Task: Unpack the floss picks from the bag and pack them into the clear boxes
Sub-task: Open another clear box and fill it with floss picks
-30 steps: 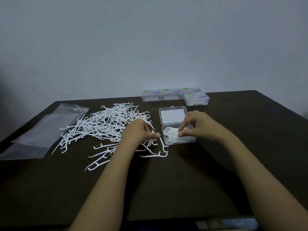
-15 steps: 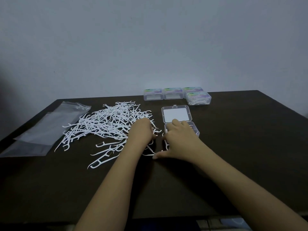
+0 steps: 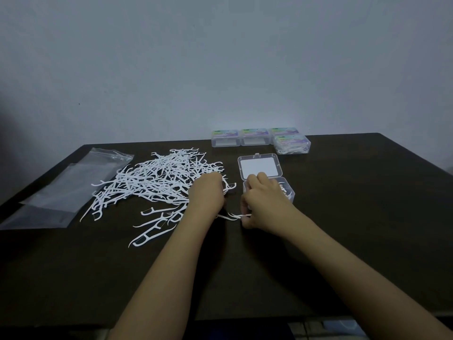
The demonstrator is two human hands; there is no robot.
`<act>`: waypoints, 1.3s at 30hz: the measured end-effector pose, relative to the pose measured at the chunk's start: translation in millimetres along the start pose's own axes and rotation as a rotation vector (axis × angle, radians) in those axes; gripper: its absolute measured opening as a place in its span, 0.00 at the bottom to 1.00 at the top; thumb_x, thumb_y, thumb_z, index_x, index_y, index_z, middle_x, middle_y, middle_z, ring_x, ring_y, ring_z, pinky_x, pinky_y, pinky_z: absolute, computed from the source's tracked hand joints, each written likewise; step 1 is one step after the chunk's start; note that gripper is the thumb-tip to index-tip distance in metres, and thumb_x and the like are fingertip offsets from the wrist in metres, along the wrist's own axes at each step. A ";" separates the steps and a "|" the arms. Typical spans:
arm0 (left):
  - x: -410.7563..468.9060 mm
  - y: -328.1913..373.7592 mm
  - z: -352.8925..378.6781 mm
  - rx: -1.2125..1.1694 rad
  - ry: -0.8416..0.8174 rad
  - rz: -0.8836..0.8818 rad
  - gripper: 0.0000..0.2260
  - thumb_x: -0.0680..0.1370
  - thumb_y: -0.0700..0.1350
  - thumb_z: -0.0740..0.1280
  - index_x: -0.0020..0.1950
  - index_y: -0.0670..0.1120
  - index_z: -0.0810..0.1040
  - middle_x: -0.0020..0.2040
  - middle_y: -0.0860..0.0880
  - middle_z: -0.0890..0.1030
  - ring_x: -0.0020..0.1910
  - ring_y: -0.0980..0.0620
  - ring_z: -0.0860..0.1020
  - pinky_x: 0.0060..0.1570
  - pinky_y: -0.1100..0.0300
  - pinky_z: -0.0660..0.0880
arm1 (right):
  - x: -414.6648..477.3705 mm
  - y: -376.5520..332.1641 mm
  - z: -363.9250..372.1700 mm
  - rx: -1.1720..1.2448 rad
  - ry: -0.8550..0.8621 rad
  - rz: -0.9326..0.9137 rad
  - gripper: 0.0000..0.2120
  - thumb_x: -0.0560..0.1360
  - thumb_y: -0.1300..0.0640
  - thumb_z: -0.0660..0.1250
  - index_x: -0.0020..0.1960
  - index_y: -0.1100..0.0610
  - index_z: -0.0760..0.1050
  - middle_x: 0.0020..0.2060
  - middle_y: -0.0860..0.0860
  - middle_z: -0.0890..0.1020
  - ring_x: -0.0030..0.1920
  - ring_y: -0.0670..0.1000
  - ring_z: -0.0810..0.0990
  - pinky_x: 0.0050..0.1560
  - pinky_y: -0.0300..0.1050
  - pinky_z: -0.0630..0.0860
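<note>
Dark table (image 3: 348,224), right hand (image 3: 264,204) pinching floss pick (image 3: 232,216) by box (image 3: 291,192), left hand (image 3: 207,195) on pile (image 3: 157,180), grip hidden

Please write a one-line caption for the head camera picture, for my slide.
Right hand pinches a floss pick beside the open clear box while the left hand reaches into the pile.

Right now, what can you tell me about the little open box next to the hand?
The open clear box is small, see-through and looks like plastic, with rounded corners. Its hinged lid lies flipped back on the dark table, showing a white rectangle and a small tab at its far edge. White floss picks lie in the base. The right hand hides its near-left part while pinching one pick beside it.
</note>
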State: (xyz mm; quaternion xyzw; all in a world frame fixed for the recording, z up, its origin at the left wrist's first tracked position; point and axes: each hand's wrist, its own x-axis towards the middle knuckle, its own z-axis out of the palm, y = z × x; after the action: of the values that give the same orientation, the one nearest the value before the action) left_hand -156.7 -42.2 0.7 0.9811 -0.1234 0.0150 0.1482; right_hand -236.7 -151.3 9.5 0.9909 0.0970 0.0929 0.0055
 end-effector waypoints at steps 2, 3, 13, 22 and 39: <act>0.1 1.0 0.3 0.016 0.007 0.011 0.11 0.73 0.36 0.66 0.54 0.43 0.77 0.55 0.43 0.78 0.56 0.43 0.76 0.56 0.52 0.73 | 0.9 -2.3 1.7 -0.071 -0.003 -0.012 0.14 0.72 0.53 0.64 0.53 0.59 0.77 0.57 0.55 0.67 0.61 0.55 0.62 0.58 0.46 0.60; 0.2 1.4 0.3 0.019 0.009 0.014 0.11 0.73 0.36 0.66 0.54 0.43 0.77 0.55 0.43 0.78 0.56 0.43 0.76 0.57 0.52 0.73 | 1.5 -2.8 2.2 -0.092 -0.008 -0.019 0.14 0.72 0.53 0.64 0.54 0.60 0.76 0.58 0.55 0.67 0.62 0.56 0.61 0.58 0.46 0.60; 0.1 2.9 -9.3 -0.126 0.083 0.033 0.07 0.72 0.38 0.66 0.49 0.44 0.79 0.50 0.43 0.80 0.52 0.43 0.77 0.52 0.55 0.72 | 2.5 6.6 3.1 -0.007 -0.012 -0.087 0.12 0.71 0.54 0.64 0.52 0.58 0.78 0.58 0.53 0.67 0.61 0.54 0.62 0.50 0.41 0.55; 1.3 -2.9 -15.3 -0.561 0.264 0.144 0.08 0.75 0.34 0.64 0.50 0.41 0.81 0.42 0.46 0.79 0.39 0.52 0.76 0.38 0.66 0.70 | 3.6 69.9 -18.7 0.551 0.422 0.185 0.04 0.72 0.58 0.69 0.40 0.52 0.75 0.50 0.47 0.66 0.55 0.44 0.60 0.65 0.52 0.63; -8.4 45.5 16.2 -0.662 0.180 0.463 0.10 0.70 0.34 0.72 0.50 0.38 0.81 0.44 0.44 0.82 0.39 0.56 0.79 0.45 0.71 0.74 | 6.2 93.8 -9.1 0.528 0.261 0.343 0.10 0.76 0.63 0.63 0.55 0.59 0.79 0.52 0.55 0.81 0.46 0.46 0.75 0.49 0.39 0.71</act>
State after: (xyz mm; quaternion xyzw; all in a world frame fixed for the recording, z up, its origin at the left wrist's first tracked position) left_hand -176.2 -87.0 -2.3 0.8217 -0.3256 0.0931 0.4584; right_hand -214.5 -242.2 22.3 0.9398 -0.0505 0.1900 -0.2794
